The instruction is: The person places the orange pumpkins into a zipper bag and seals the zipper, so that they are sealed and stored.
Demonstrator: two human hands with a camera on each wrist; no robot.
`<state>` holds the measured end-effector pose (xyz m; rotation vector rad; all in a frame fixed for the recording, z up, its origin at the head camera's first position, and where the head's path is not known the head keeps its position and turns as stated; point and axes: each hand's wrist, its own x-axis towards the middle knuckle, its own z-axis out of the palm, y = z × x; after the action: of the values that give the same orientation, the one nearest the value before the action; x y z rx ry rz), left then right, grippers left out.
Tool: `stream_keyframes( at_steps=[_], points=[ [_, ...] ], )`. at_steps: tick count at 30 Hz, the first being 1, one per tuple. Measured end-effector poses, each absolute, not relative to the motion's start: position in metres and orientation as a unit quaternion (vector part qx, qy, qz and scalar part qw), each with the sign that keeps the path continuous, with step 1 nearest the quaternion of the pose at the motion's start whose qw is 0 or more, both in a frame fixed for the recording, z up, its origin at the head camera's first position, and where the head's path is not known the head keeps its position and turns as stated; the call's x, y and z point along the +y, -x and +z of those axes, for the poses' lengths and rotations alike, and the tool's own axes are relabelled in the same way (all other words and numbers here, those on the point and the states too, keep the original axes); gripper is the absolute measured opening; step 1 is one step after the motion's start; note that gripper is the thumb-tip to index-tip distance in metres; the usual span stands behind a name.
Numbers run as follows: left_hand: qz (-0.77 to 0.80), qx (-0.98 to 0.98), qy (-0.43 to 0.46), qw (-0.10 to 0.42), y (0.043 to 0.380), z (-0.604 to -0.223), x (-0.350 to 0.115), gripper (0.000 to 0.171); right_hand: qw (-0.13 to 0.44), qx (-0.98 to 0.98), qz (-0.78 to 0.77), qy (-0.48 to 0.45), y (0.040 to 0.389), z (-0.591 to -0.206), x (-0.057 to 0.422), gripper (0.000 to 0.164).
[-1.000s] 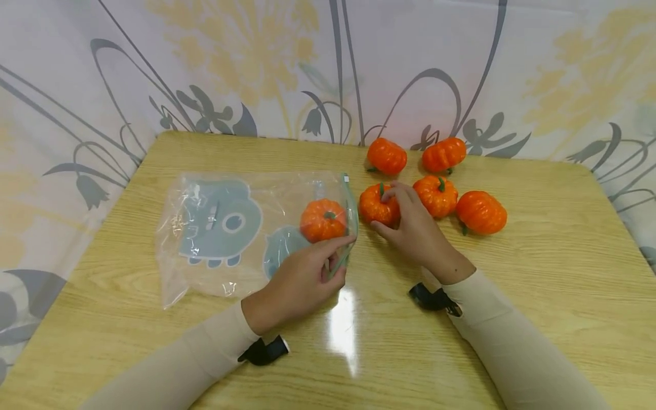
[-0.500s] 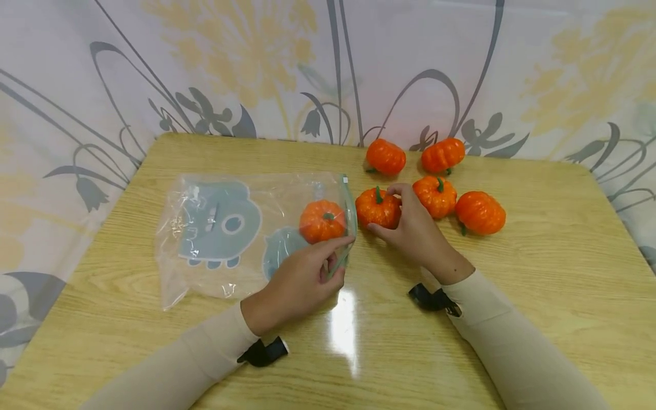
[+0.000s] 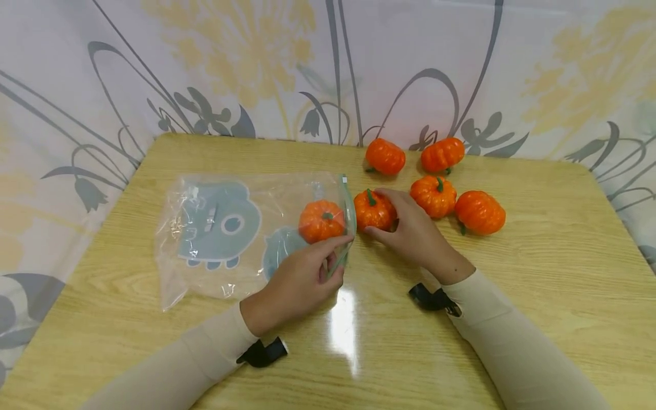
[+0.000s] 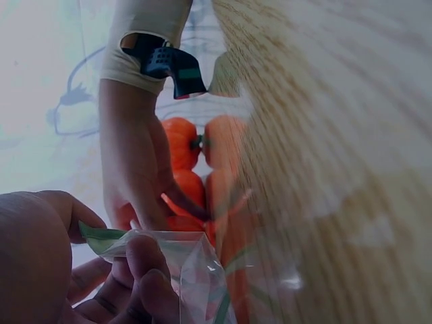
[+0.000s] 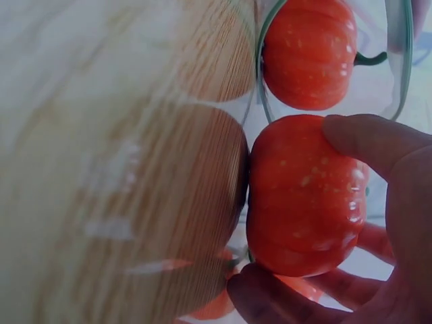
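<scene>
A clear zip bag (image 3: 217, 228) with blue cartoon prints lies flat, its green-edged mouth facing right. Inside, close to that mouth, sits one small orange pumpkin (image 3: 322, 223) with a green stem. My left hand (image 3: 299, 280) pinches the near part of the green edge (image 4: 108, 237), holding the mouth raised. Another pumpkin (image 3: 372, 213) stands just outside the mouth, stem up. My right hand (image 3: 416, 238) grips it, thumb on the near side and fingers round the far side. In the right wrist view, the held pumpkin (image 5: 304, 196) is right at the bag's open rim (image 5: 264, 61).
Several more pumpkins rest to the right and behind: one upright (image 3: 434, 197), one on its side (image 3: 480, 212), and two at the back, left (image 3: 385, 156) and right (image 3: 443, 155). A flower-patterned cloth (image 3: 277, 68) hangs behind the wooden table (image 3: 553, 250).
My right hand has taken a fuller grip on the pumpkin and shifted it slightly left and nearer, up to the bag's mouth. The left hand and bag have stayed almost still.
</scene>
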<state>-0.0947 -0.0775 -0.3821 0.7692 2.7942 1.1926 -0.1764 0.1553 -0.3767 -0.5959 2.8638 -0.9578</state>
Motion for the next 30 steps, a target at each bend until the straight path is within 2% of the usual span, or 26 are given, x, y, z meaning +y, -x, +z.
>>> stream_keyframes(
  at_steps=[22, 30],
  points=[
    [0.418, 0.877, -0.236, 0.002, 0.0946, -0.3823, -0.0795, 0.048, 0.045, 0.915, -0.295, 0.271, 0.1740, -0.3735, 0.1576, 0.074],
    [0.425, 0.873, -0.239, -0.001, 0.0929, -0.3833, -0.0800, 0.049, 0.019, 0.911, -0.276, 0.305, 0.1726, -0.3733, 0.1575, 0.072]
  ],
)
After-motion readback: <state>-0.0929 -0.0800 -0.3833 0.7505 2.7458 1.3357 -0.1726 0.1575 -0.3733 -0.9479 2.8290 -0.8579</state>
